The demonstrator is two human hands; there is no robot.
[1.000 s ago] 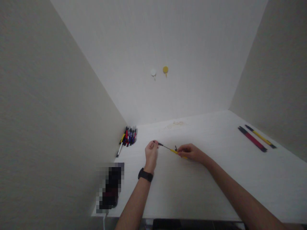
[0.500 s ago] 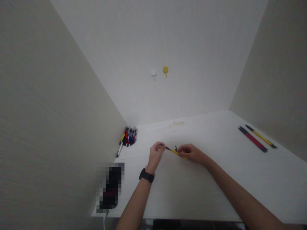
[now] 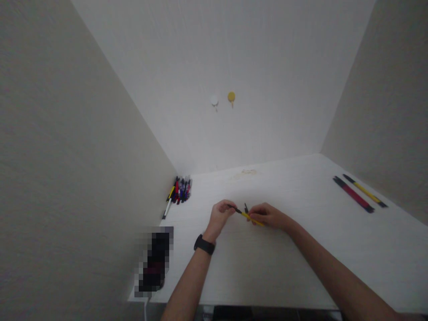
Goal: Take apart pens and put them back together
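Observation:
Over the middle of the white table, a thin yellow pen (image 3: 245, 215) with a black end slants down to the right between my hands. My left hand (image 3: 221, 213), a black watch on its wrist, pinches the pen's black end. Round the yellow barrel close the fingers of my right hand (image 3: 265, 214), and part of the barrel shows below them. A small dark piece (image 3: 246, 207) sticks up beside the right fingertips. Its lower part is hidden, and I cannot tell whether it is held.
A bunch of pens (image 3: 180, 191) lies at the back left, with a white pen (image 3: 167, 208) in front. At the right lie red pens (image 3: 353, 195) and yellow pens (image 3: 365, 191). A pixelated dark object (image 3: 154, 262) is at front left. Two hooks (image 3: 231, 96) hang on the wall.
The pen has shifted slightly right and down, tilting more steeply. My left hand has moved a little to the right. More of the dark piece shows by my right fingers.

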